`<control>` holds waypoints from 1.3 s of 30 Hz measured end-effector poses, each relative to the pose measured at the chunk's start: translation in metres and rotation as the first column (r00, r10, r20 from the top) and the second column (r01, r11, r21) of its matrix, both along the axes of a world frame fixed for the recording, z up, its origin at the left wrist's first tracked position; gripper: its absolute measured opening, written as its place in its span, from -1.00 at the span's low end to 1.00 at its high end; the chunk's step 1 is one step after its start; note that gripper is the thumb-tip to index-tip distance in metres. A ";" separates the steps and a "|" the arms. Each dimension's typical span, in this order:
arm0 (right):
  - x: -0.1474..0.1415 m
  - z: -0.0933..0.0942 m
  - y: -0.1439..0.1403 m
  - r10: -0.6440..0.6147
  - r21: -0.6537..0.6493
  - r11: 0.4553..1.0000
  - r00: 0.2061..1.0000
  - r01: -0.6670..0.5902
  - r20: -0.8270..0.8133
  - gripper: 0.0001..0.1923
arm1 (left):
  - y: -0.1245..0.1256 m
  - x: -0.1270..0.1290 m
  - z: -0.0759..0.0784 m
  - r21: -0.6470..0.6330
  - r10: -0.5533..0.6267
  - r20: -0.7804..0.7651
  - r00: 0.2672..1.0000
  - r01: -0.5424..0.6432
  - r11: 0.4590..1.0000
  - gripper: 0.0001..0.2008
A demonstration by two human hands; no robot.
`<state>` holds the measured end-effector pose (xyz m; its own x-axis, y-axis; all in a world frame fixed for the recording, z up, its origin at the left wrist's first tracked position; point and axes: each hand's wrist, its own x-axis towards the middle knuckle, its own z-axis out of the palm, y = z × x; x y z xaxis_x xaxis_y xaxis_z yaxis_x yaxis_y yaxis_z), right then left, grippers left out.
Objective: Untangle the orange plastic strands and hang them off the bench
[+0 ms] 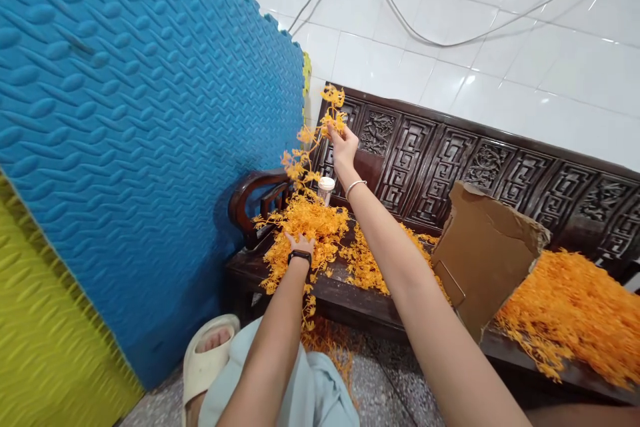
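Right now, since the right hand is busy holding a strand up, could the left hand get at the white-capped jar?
Probably yes: the left hand rests on the orange pile, and the jar stands just beyond, uncovered.

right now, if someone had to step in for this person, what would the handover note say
Right hand: raised above the bench, fingers pinched on an orange plastic sprig strand that hangs down to the heap.
Left hand: low, pressed into the small orange pile at the bench's left end.
Things: the wooden bench carries that pile, a white-capped jar behind it, a torn cardboard box in the middle and a larger orange heap to its right. A few sprigs lie on the floor under the bench edge.
Done: one strand lifted partly free.
Left: it still trails into the pile; both heaps remain.
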<state>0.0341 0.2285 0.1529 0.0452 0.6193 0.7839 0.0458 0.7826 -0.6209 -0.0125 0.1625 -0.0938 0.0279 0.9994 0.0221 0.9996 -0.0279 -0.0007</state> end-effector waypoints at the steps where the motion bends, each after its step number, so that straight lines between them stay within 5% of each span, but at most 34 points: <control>1: -0.001 0.001 0.000 -0.003 0.025 1.000 0.999 0.004 -0.033 -0.62 | 0.000 0.000 0.000 -0.003 0.006 0.000 1.000 -0.006 1.000 -0.49; 5: 0.000 -0.004 -0.005 0.013 0.022 1.000 0.994 -0.010 -0.112 -0.64 | -0.002 0.000 0.001 -0.018 0.023 0.002 1.000 -0.023 1.000 -0.45; 10: 0.010 -0.034 -0.020 0.047 -0.096 0.994 0.988 -0.061 -0.150 -0.71 | -0.004 -0.001 0.004 -0.041 0.026 0.000 1.000 -0.026 0.999 -0.37; 17: 0.026 -0.054 -0.042 -0.017 -0.403 0.914 0.985 -0.054 -0.171 -0.80 | -0.013 -0.010 0.013 -0.011 -0.009 0.032 0.999 0.010 1.000 -0.31; 29: 0.095 -0.064 -0.104 0.191 -0.430 0.843 0.927 -0.323 -0.322 -0.80 | -0.047 -0.009 0.037 0.199 -0.243 0.026 0.970 0.233 0.952 -0.49; 34: 0.126 -0.092 -0.139 0.202 -0.419 0.836 0.909 -0.354 -0.364 -0.81 | -0.059 0.011 0.059 0.314 -0.377 0.128 0.917 0.323 0.893 -0.56; 39: 0.145 -0.142 -0.173 0.265 -0.540 0.712 0.884 -0.449 -0.386 -0.83 | -0.083 0.049 0.086 0.417 -0.456 0.321 0.830 0.308 0.855 -0.56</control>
<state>0.1794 0.0551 0.0110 -0.1351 0.9626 0.2350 -0.3928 0.1657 -0.9046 0.0365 0.0796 -0.0074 0.3210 0.8361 0.4448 0.8216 -0.4795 0.3084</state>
